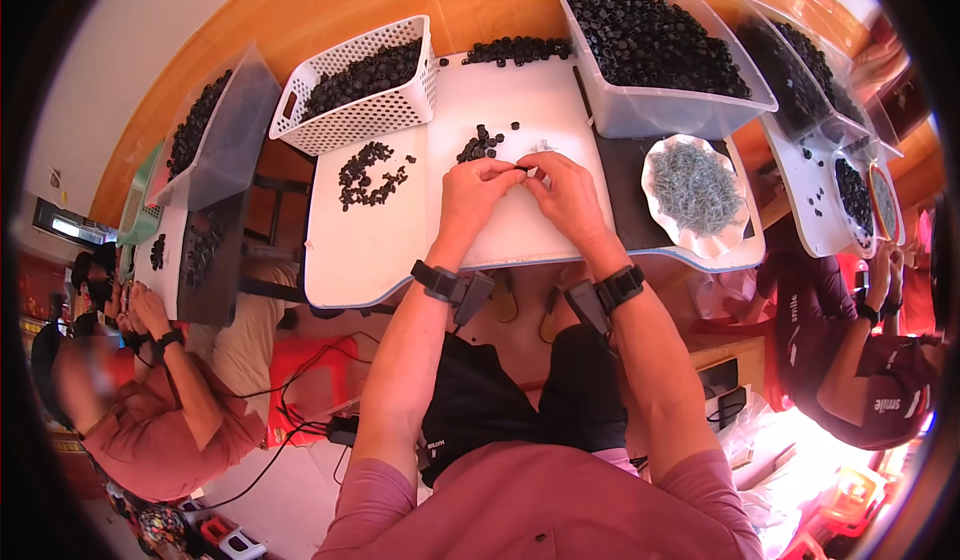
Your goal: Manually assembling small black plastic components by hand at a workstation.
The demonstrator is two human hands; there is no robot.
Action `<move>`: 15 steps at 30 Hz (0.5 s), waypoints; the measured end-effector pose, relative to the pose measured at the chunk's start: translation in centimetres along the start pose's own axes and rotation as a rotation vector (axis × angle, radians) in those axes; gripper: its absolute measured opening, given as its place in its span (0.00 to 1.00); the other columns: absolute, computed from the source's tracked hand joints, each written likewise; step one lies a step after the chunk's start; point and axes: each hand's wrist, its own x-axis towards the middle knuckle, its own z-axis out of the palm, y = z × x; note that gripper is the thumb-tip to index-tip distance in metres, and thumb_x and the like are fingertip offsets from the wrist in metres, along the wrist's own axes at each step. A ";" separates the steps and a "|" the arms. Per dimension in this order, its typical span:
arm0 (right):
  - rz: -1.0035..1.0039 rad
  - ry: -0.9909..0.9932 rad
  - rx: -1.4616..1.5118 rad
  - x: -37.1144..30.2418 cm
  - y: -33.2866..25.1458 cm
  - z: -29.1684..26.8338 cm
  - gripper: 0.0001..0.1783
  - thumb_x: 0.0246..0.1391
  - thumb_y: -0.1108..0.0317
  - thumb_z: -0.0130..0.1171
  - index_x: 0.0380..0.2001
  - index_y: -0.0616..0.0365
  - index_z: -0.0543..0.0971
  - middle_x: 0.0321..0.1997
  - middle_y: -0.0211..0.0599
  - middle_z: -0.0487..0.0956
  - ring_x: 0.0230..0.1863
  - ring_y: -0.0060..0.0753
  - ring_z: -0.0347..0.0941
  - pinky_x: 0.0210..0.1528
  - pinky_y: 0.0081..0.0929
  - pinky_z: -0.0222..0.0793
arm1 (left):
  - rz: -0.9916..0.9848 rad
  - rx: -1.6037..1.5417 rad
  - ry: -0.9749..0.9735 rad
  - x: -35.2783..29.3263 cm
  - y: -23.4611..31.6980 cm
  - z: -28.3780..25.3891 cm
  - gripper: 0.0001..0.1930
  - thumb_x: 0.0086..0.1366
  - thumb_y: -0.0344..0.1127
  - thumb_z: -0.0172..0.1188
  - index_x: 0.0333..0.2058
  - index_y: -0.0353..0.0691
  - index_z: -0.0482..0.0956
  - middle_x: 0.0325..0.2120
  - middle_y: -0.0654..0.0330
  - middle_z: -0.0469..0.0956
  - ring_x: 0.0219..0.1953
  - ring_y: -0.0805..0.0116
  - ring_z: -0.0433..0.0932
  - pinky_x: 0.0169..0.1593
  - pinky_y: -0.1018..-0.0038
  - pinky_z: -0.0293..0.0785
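Over the white table (470, 250), my left hand (472, 200) and my right hand (568, 200) meet at the fingertips. Both are closed in a pinch around a small black part (522, 169), largely hidden by the fingers. Just beyond my left hand lies a small heap of black cylindrical pieces (480, 144). A few thin pale grey pieces (542, 147) lie past my right fingertips. Farther left, smaller black pieces (368, 182) are scattered. To the right, a white scalloped plate (655, 210) holds many thin silvery-grey pieces (697, 185).
A white perforated basket (360, 132) and a clear plastic bin (660, 110), both full of black parts, stand at the back. Between them lies a row of black pieces (520, 51). Co-workers (180, 400) sit at tables on both sides. Cables (290, 410) hang at lower left.
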 end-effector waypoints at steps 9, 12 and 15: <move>-0.083 -0.030 -0.185 0.2 0.0 -0.3 0.13 0.52 0.76 0.66 0.42 0.57 0.82 0.38 0.41 0.84 0.40 0.49 0.80 0.47 0.44 0.75 | 0.041 -0.048 0.112 -0.5 -0.8 0.6 0.11 0.64 0.32 0.71 0.43 0.32 0.86 0.33 0.59 0.87 0.34 0.77 0.82 0.41 0.79 0.78; 0.010 -0.021 -0.114 0.3 0.0 0.1 0.13 0.53 0.77 0.64 0.44 0.58 0.82 0.38 0.42 0.84 0.39 0.49 0.80 0.45 0.42 0.76 | 0.101 -0.075 0.194 -0.7 -1.3 0.7 0.11 0.65 0.32 0.69 0.44 0.33 0.85 0.34 0.60 0.88 0.33 0.77 0.82 0.40 0.80 0.77; 0.111 0.198 -0.005 0.4 0.8 0.1 0.14 0.54 0.79 0.63 0.45 0.60 0.82 0.38 0.44 0.84 0.37 0.46 0.81 0.42 0.38 0.76 | 0.160 -0.080 0.152 -1.4 -1.3 0.9 0.10 0.65 0.30 0.68 0.43 0.34 0.84 0.34 0.62 0.88 0.32 0.78 0.81 0.38 0.80 0.76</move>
